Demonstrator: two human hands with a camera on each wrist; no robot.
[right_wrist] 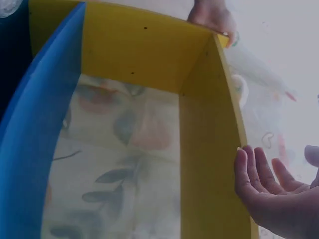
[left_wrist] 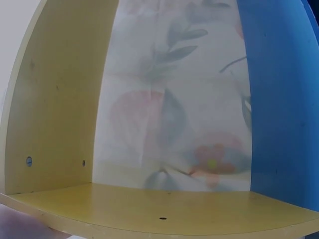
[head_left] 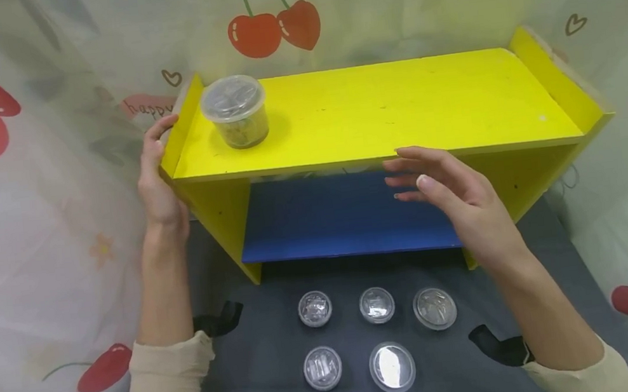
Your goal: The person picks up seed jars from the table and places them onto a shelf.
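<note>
A yellow shelf unit (head_left: 374, 110) with a blue board (head_left: 345, 215) stands in front of me. My left hand (head_left: 157, 183) holds the shelf's left side panel, its bent fingers at the top edge; the palm side is hidden. On the top board's left end stands a lidded clear tub (head_left: 236, 114) with something greenish-brown inside. My right hand (head_left: 460, 196) hovers before the shelf's front edge, fingers spread and loosely bent, holding nothing. In the right wrist view this hand (right_wrist: 279, 194) shows beside the yellow top board, and the left hand (right_wrist: 214, 17) is at the far corner.
Several round lidded tubs stand on the dark grey cloth before the shelf, among them a front right tub (head_left: 392, 368) and a back right tub (head_left: 435, 308). A cherry-printed curtain (head_left: 386, 9) surrounds the shelf. Black straps (head_left: 499, 346) stick out at both wrists.
</note>
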